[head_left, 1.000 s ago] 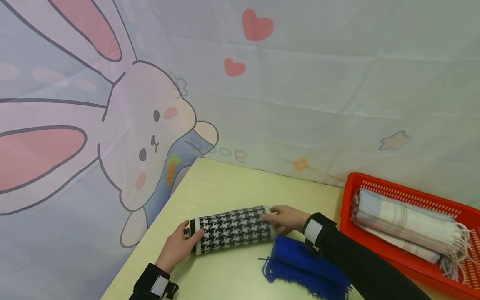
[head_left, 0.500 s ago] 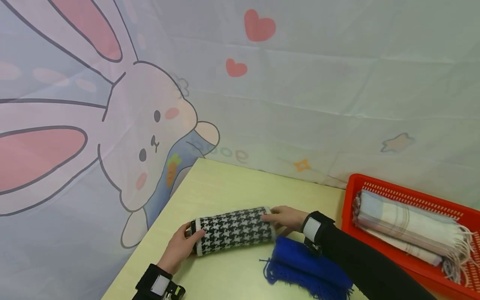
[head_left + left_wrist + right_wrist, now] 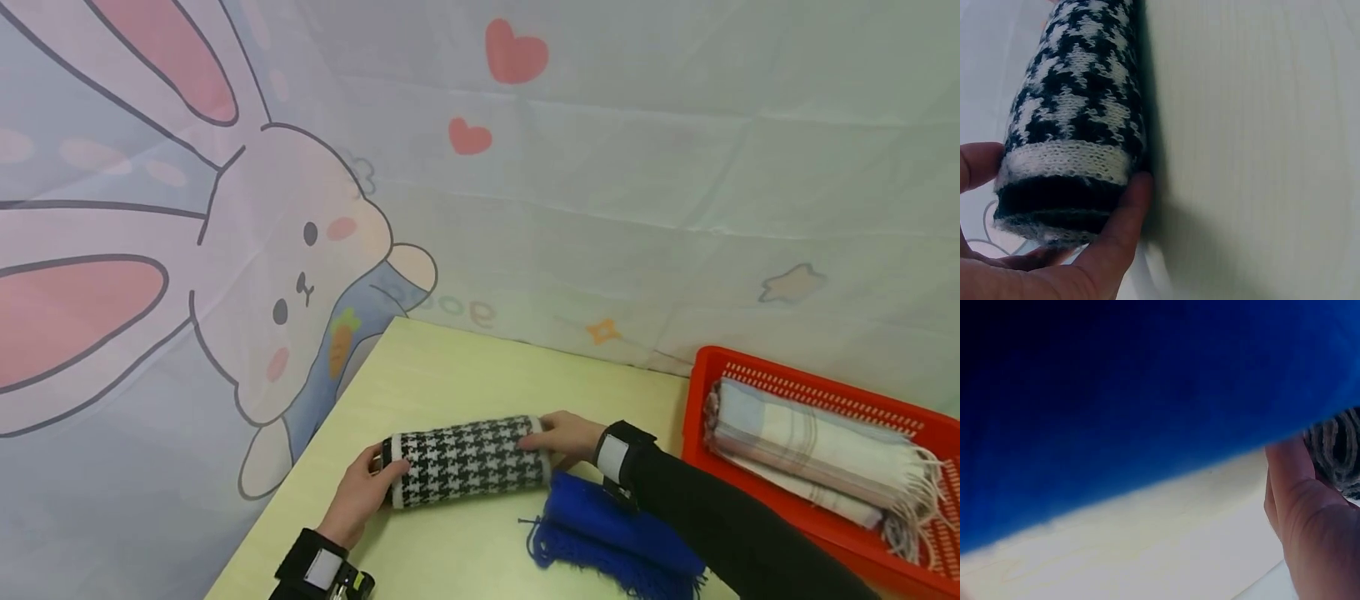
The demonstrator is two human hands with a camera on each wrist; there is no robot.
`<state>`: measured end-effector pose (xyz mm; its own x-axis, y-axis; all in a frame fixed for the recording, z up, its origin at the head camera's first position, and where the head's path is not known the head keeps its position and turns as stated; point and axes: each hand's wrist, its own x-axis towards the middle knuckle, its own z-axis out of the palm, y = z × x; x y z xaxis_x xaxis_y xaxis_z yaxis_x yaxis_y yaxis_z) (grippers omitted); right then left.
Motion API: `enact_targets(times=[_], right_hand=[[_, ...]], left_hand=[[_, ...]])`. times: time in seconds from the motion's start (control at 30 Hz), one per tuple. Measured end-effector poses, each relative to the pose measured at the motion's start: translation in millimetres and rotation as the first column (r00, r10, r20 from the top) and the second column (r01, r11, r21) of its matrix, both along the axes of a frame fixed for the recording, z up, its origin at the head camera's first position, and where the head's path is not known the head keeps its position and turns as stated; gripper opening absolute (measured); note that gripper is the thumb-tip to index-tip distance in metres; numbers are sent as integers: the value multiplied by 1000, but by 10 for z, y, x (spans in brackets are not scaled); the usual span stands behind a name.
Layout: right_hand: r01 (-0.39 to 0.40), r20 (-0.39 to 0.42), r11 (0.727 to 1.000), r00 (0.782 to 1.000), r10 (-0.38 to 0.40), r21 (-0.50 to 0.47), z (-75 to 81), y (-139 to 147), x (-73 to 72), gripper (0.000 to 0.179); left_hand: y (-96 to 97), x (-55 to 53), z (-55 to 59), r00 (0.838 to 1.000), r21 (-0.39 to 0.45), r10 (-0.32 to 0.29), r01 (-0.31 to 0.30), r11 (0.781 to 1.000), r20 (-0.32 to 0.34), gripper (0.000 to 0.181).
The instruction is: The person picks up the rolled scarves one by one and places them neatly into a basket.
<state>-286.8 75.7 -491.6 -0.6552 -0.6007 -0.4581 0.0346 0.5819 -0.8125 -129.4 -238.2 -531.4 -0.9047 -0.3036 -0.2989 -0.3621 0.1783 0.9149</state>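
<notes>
A rolled black-and-white houndstooth knit scarf point(image 3: 468, 461) lies across the pale table in the head view. My left hand point(image 3: 358, 493) grips its left end, the thumb on top near the white border. At the other end my right hand point(image 3: 566, 437) holds the roll with its thumb over the edge. In the left wrist view the fingers point(image 3: 1124, 228) curl round the banded end of the scarf point(image 3: 1075, 94). A folded blue fringed scarf point(image 3: 607, 533) lies below my right forearm; it fills much of the right wrist view, where the roll's layered end point(image 3: 1338, 450) shows partly.
A red plastic basket point(image 3: 697, 417) stands on the right, with folded light plaid scarves point(image 3: 813, 437) in it. The table's point(image 3: 465, 358) left edge slants beside a printed rabbit backdrop point(image 3: 600, 192) that hangs behind.
My right thumb has slid slightly left onto the roll, and the right wrist has shifted a little left. The scarf and left hand have hardly moved.
</notes>
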Motion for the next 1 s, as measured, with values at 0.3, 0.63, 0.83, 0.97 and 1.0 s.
enact_targets(times=[0.3,0.63,0.83,0.97,1.0], right_hand=[[15,-4,1000,1000,-15,-15,-21,-21,-14,68],[38,21,997,999,-37,-69,-1,-59,-24,71],[52,36,991,998,-48,-123,-26,-73,-30,69],[81,54,988,996,-75,-133,-59,-82,-52,78],[83,55,987,996,-77,-134,-67,-84,-58,80]], left_hand=[[-16,-26,-58,1000,-12,17,-17,1000,-4,84],[-15,-43,-57,998,8,47,-46,999,-36,74],[-26,-52,-70,996,1,68,-68,998,-49,68],[-43,-61,-87,995,-1,77,-78,997,-55,66],[-47,-62,-86,995,-5,80,-81,997,-55,67]])
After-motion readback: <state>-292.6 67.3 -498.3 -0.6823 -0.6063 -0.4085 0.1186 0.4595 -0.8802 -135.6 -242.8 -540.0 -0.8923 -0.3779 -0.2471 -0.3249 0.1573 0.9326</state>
